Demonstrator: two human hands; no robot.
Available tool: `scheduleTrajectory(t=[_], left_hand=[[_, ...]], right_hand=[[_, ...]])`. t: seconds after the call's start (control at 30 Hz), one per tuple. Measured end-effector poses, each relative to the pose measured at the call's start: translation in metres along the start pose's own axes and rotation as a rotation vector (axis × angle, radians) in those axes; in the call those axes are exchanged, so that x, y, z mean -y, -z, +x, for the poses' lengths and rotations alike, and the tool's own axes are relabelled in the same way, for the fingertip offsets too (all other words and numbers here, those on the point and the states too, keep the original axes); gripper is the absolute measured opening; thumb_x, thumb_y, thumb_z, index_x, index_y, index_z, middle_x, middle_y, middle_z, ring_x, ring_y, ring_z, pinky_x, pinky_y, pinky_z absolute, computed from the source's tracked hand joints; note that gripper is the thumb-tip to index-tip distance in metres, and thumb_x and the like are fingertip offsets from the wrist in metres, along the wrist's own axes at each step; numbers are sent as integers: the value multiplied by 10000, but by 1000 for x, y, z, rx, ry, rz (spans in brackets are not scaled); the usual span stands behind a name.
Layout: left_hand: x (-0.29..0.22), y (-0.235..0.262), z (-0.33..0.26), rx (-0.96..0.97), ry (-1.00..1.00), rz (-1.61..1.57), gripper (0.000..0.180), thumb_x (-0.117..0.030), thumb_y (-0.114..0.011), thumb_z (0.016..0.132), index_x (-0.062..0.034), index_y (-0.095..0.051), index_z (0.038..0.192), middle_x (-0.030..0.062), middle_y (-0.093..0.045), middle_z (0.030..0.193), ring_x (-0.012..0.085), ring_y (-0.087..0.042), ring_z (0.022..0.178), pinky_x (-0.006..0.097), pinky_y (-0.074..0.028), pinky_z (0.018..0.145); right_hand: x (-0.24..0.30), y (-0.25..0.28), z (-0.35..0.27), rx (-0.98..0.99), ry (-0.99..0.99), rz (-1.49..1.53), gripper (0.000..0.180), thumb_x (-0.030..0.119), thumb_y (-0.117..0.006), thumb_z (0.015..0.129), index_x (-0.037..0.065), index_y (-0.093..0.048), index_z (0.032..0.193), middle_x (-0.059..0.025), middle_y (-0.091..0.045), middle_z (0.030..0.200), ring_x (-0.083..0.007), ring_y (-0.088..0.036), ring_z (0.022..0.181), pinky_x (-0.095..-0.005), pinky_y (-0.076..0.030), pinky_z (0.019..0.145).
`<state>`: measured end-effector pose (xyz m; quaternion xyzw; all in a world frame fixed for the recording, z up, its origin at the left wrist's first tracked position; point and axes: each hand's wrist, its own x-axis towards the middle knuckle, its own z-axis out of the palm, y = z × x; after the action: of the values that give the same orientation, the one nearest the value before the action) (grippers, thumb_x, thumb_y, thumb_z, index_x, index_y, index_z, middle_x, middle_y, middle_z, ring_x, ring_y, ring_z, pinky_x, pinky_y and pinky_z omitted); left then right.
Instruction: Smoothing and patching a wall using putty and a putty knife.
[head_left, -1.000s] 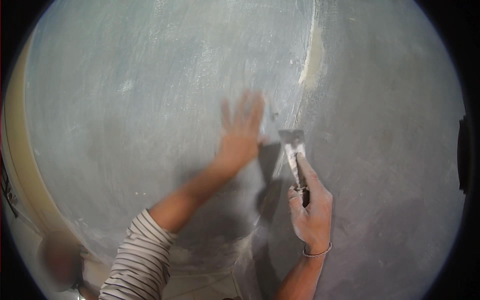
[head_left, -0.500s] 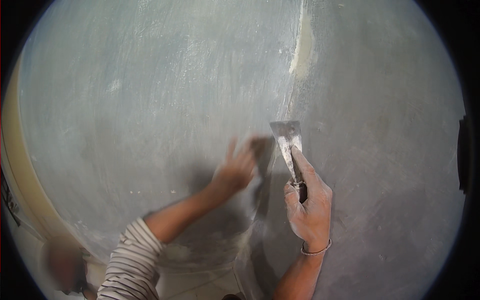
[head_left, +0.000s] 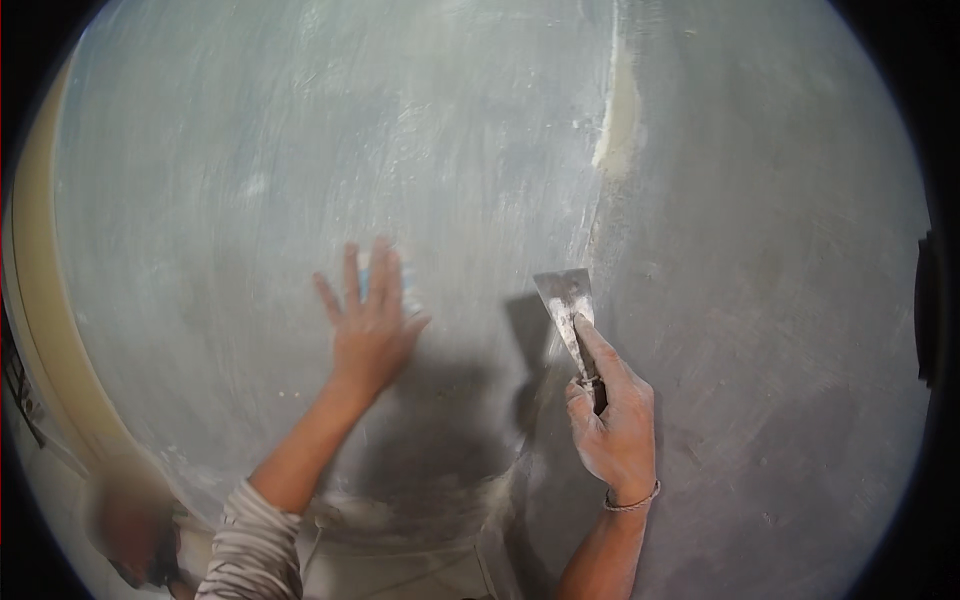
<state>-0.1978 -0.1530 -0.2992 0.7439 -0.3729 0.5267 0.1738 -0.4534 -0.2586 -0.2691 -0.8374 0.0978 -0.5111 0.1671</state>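
Right hand [head_left: 612,430] grips the putty knife [head_left: 570,310], fingers wrapped on its handle, blade at the wall corner [head_left: 600,230]. Left hand [head_left: 370,330] lies flat, fingers spread. Grey wall [head_left: 250,200] mostly skimmed; 1 bare patch [head_left: 622,125] remains.

Putty knife [head_left: 566,305] right of left hand [head_left: 372,330], on wall [head_left: 250,180]

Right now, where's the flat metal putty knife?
In the head view, the flat metal putty knife is right of centre, gripped by the right hand, its blade against the grey plastered wall beside the corner seam.
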Motion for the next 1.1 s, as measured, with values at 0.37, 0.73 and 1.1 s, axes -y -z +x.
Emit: scheduleTrajectory(t=[0.37,0.73,1.1], left_hand=[[-129,-53,60,-124,-464,-295,702,-397,-583,788,-89,-391,1389,78,-231,1511,272,-120,1421,628,-44,1103],[-48,-12,12,-46,-176,-165,830,-466,-600,775,-44,-302,1425,56,-186,1535,281,-126,1423,701,-26,1043],[-114,-35,43,-66,-289,-255,784,-403,-608,798,-21,-314,1417,71,-173,1534,298,-119,1421,598,-86,1103]], right_hand=[[3,9,0,-122,-45,62,504,16,-549,780,32,-513,1283,-200,-634,1032,-248,-634,790,-330,-491,729],[4,9,-4,-100,-20,28,550,-34,-539,747,41,-504,1290,-226,-617,1083,-335,-638,861,-356,-491,778],[2,17,-3,-117,8,6,557,-55,-534,732,24,-504,1283,-223,-622,1075,-294,-659,888,-334,-501,762]])
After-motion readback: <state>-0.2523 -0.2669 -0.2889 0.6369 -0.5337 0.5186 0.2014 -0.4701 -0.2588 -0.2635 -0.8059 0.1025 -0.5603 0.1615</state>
